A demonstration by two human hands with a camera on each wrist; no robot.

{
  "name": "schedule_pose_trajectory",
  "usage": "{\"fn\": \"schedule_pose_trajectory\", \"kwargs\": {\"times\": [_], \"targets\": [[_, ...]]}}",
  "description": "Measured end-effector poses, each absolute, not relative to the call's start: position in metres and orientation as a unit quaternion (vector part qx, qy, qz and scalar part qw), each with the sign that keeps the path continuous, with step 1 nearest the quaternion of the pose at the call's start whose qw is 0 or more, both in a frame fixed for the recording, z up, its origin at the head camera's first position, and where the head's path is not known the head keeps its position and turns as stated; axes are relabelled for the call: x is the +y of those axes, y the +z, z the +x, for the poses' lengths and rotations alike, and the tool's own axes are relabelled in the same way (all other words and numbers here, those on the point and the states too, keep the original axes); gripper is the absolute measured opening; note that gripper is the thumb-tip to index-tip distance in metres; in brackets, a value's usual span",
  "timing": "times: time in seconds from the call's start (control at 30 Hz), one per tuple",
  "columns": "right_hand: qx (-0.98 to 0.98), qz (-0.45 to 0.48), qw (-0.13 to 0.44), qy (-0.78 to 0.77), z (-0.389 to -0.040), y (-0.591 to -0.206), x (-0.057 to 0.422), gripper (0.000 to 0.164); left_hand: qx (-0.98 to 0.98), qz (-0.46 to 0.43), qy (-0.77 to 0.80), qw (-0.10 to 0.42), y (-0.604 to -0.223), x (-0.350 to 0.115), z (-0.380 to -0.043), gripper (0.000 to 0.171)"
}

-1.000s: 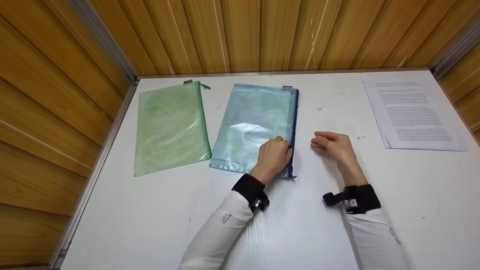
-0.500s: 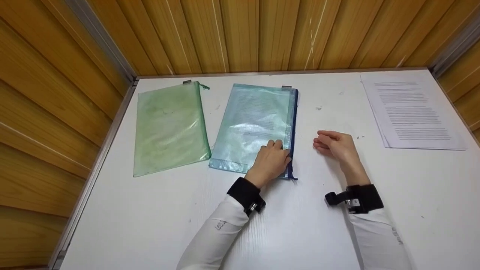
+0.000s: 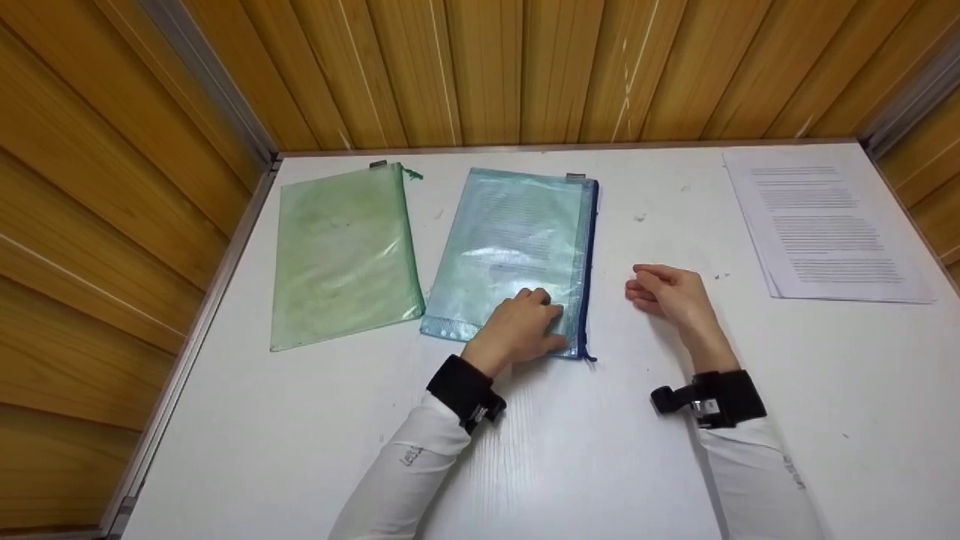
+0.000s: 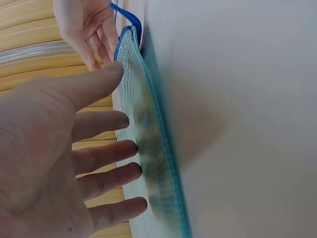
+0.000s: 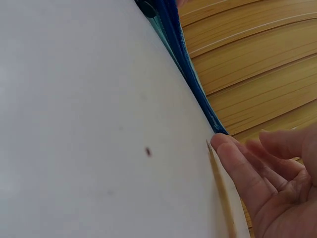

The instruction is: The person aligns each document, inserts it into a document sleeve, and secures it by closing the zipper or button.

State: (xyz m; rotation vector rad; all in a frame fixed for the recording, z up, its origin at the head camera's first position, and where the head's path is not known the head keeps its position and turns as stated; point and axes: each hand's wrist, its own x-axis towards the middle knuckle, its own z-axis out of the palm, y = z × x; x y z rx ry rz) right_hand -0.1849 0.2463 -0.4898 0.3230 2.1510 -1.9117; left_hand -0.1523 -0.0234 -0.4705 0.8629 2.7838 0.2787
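Observation:
A translucent blue zip pouch [image 3: 510, 225] lies flat on the white table, with lines of print showing through it. Its dark blue zip [image 3: 591, 247] runs along the right side, down to a small cord at the near corner. My left hand [image 3: 517, 330] is over the pouch's near right corner, touching nothing but the pouch surface at most. In the left wrist view, its fingers [image 4: 109, 171] are spread and relaxed, the tips at the pouch. My right hand [image 3: 671, 296] hovers right of the zip, fingers loosely bent, holding nothing.
A green zip pouch [image 3: 345, 255] lies to the left, its near right corner close to the blue one. Printed sheets [image 3: 832, 225] are stacked at the far right. Wood-patterned walls [image 3: 487, 75] bound the table at the back and sides.
My left hand has left the zip edge, sliding left and towards me while its fingers loosened. The right hand and both pouches have stayed nearly still.

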Motion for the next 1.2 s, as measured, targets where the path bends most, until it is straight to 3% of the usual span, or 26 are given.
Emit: {"fn": "schedule_pose_trajectory", "kwargs": {"times": [0.23,0.4,0.63,1.0,1.2], "targets": [[0.747,0.102,0.122,-0.646,-0.184,-0.491,0.250,0.055,0.949,0.294,0.061,0.100,-0.473,-0.027,-0.147,0.075],[0.748,0.095,0.126,-0.644,-0.183,-0.492,0.252,0.056,0.953,0.286,0.042,0.084,-0.474,-0.023,-0.145,0.076],[0.751,0.092,0.133,-0.640,-0.183,-0.489,0.253,0.056,0.952,0.297,0.033,0.071,-0.476,-0.022,-0.147,0.067],[0.737,0.081,0.136,-0.657,-0.183,-0.488,0.244,0.055,0.931,0.354,0.088,0.020,-0.477,-0.031,-0.146,0.024],[0.734,0.072,0.139,-0.661,-0.185,-0.485,0.234,0.052,0.930,0.327,0.166,-0.013,-0.479,-0.035,-0.147,0.021]]}}
